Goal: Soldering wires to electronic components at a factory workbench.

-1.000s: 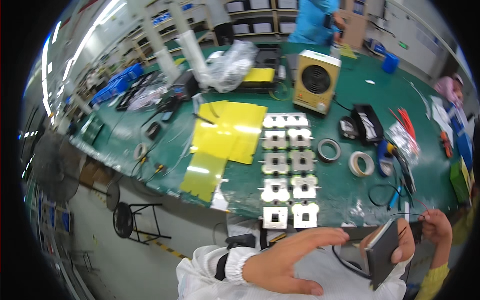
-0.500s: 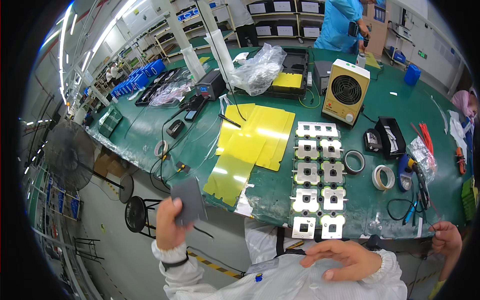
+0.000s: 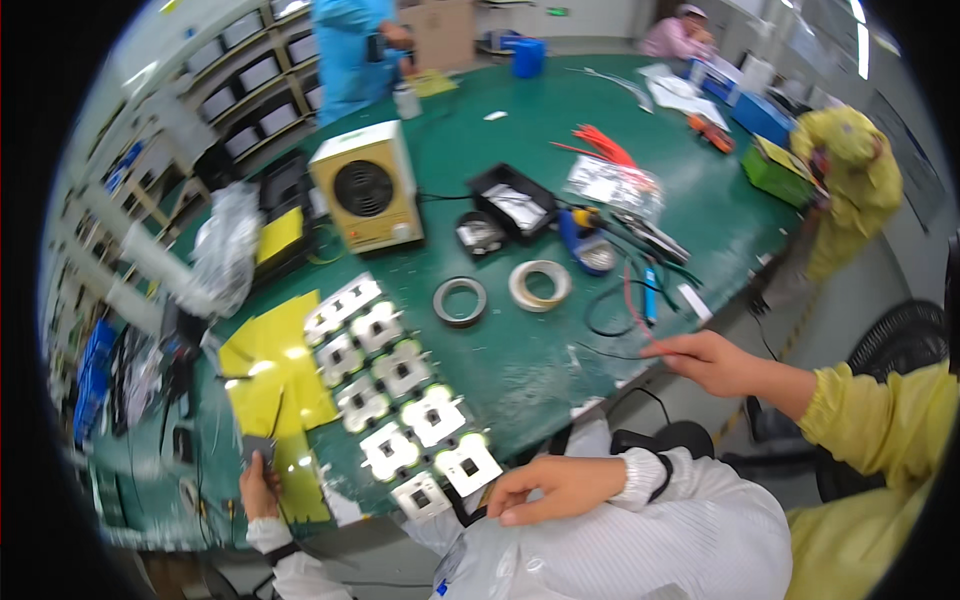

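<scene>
At the left, my left hand (image 3: 260, 492) grips a flat dark grey rectangular piece (image 3: 257, 447) over the table's near edge, beside the yellow sheets (image 3: 285, 375). My right hand (image 3: 560, 487) is lowered in front of my body at the table edge, its fingers loosely bent and apart, holding nothing. Close to its fingertips lies the near end of a battery pack (image 3: 402, 368), two rows of cells topped with silver metal plates.
A co-worker in yellow reaches in from the right, their hand (image 3: 710, 362) holding thin wires. A beige fan unit (image 3: 375, 190), tape rolls (image 3: 540, 286), a black tray (image 3: 512, 203) and red wires (image 3: 608, 146) occupy the green table (image 3: 470, 120).
The view has swung to the right, bringing the yellow-sleeved co-worker into sight. My left hand, still gripping the grey piece, now shows beside the yellow sheets. My right hand stays lowered and empty.
</scene>
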Demonstrator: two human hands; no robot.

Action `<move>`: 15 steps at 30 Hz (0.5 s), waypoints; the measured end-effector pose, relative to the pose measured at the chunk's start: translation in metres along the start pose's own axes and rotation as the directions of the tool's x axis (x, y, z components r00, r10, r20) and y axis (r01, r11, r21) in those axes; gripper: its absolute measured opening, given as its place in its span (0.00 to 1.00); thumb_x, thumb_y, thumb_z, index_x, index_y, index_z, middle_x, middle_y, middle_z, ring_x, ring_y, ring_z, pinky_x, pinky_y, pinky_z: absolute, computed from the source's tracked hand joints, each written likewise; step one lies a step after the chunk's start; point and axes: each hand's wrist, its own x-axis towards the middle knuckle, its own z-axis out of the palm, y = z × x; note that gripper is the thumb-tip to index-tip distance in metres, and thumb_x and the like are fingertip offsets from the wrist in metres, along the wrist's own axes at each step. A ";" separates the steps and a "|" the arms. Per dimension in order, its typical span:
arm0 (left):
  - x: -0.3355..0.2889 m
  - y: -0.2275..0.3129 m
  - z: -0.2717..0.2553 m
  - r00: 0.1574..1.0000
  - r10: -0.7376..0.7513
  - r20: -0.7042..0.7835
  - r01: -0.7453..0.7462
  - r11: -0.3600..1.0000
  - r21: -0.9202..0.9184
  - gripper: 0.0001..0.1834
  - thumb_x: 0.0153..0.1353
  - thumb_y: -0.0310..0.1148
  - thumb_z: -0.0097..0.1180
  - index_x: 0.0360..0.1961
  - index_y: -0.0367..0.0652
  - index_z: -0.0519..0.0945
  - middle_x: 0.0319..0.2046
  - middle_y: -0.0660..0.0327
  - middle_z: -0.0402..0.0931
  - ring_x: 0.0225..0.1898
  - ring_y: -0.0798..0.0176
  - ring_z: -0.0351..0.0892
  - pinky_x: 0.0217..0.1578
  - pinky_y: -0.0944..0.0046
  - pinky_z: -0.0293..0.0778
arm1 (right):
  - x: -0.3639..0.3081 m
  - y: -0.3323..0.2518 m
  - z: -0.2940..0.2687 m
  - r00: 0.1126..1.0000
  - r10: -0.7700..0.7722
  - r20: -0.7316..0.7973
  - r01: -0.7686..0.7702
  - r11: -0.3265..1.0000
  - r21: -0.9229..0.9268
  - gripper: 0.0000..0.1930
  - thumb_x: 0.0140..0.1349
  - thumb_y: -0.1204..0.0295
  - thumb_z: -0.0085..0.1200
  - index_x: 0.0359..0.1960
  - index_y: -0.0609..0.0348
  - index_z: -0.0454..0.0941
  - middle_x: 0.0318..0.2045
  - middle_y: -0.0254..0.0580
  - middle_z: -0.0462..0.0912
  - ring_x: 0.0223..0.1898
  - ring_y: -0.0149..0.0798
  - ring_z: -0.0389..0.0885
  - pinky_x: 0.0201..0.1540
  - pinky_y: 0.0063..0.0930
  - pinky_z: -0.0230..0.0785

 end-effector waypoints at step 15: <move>0.000 -0.028 0.044 0.773 0.538 -0.337 0.041 0.487 0.872 0.46 0.60 0.66 0.57 0.60 0.31 0.74 0.52 0.39 0.76 0.53 0.38 0.76 0.54 0.45 0.70 | -0.030 0.056 -0.010 0.727 0.044 -0.685 0.324 0.858 0.399 0.08 0.71 0.70 0.55 0.44 0.61 0.78 0.33 0.30 0.81 0.33 0.24 0.78 0.38 0.20 0.71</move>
